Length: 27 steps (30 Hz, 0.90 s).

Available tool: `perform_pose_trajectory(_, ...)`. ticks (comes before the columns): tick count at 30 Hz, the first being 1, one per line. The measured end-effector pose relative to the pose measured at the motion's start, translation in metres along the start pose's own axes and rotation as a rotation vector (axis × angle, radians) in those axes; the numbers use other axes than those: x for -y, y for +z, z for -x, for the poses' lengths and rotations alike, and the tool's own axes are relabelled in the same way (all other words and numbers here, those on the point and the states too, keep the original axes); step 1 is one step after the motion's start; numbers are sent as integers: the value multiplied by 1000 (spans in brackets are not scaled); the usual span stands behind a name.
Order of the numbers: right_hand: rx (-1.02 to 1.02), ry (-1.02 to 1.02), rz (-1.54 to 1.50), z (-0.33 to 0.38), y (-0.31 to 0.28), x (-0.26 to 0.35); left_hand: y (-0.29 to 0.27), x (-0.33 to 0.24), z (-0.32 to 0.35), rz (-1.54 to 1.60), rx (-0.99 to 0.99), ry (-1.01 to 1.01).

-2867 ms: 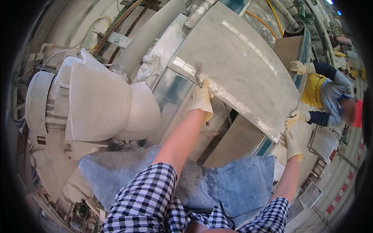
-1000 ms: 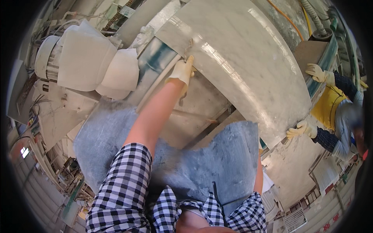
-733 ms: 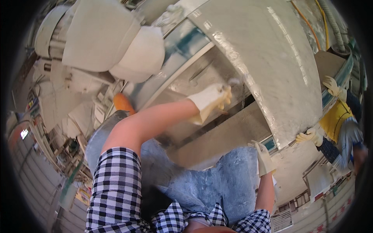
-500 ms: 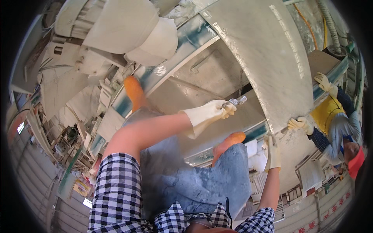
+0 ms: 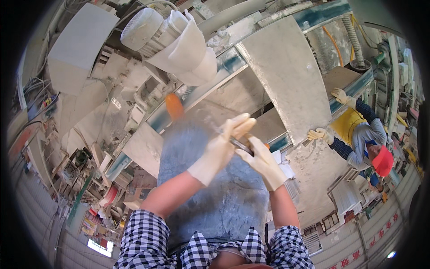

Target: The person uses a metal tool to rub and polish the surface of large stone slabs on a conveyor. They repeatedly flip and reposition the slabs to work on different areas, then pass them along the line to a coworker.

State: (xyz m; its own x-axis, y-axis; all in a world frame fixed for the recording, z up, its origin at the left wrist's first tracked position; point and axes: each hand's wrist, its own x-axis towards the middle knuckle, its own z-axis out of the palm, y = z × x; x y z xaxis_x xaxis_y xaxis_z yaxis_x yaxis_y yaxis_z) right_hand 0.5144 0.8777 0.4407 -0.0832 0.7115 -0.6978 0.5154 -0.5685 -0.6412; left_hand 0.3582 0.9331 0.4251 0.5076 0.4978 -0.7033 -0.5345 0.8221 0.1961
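Observation:
My left hand (image 5: 218, 148), in a cream rubber glove, is in front of my apron with its fingers bent around a slim metal tool (image 5: 241, 145). The tool's far end is smeared by motion. My right hand (image 5: 264, 163), gloved alike, meets the left and pinches the tool's near end between thumb and fingers. The tool's kind cannot be made out. Beyond my hands, a large pale curved slab (image 5: 286, 76) lies across a green-edged metal frame (image 5: 228, 62). A wet grey-blue apron (image 5: 210, 193) hangs before me, and an orange boot tip (image 5: 174, 106) shows past it.
A co-worker in a red cap (image 5: 382, 160) stands at the right; their gloved hand (image 5: 320, 134) rests at the slab's edge. White curved pieces (image 5: 183, 54) stand at the upper left. A ribbed hose (image 5: 355, 42) and orange cable (image 5: 333, 45) run at the upper right.
My right hand has left the slab's near corner and come inward to the tool. My left hand has drawn back toward my body with the tool. My view has shifted.

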Motion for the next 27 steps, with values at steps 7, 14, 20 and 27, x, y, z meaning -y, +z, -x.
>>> perform_pose_trajectory(7, -61, 176, -72, 15, 16, 22, -46, -27, 30, -440, -65, 93)
perform_pose_trajectory(14, -323, 748, 90, 111, 6, -176, -250, -89, 155, -1233, -1017, 302)
perform_pose_trajectory(20, -436, 789, -398, 248, -4, -228, -317, -77, 286, -1047, -1120, 259)
perform_pose_trajectory(27, -572, 529, 67, 227, -54, -172, -168, -67, 196, -1365, -870, 550)
